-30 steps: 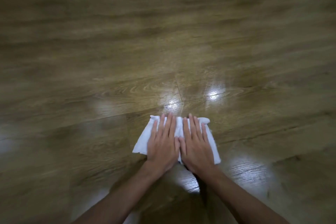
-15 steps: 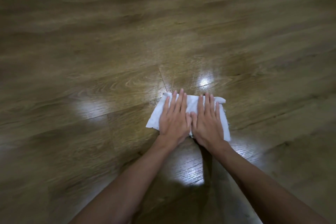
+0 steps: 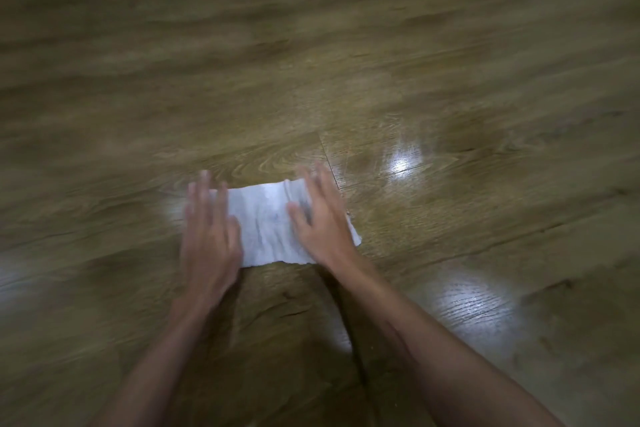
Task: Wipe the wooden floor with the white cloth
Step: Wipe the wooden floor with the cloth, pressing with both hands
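The white cloth (image 3: 265, 225) lies flat on the wooden floor (image 3: 311, 62) in the lower middle of the head view. My left hand (image 3: 207, 239) lies over its left end with straight fingers. My right hand (image 3: 322, 218) lies over its right end, fingers straight and spread. The cloth's middle shows bare between the two hands. The frame is blurred by motion, so I cannot tell how firmly the palms press.
Glossy brown floorboards fill the whole view, with bright light reflections (image 3: 403, 161) to the right of the cloth and another (image 3: 474, 315) beside my right forearm. A plank seam (image 3: 329, 163) runs just beyond the cloth.
My hands were side by side on the cloth; now they are apart, one at each end. The cloth has spread wider between them.
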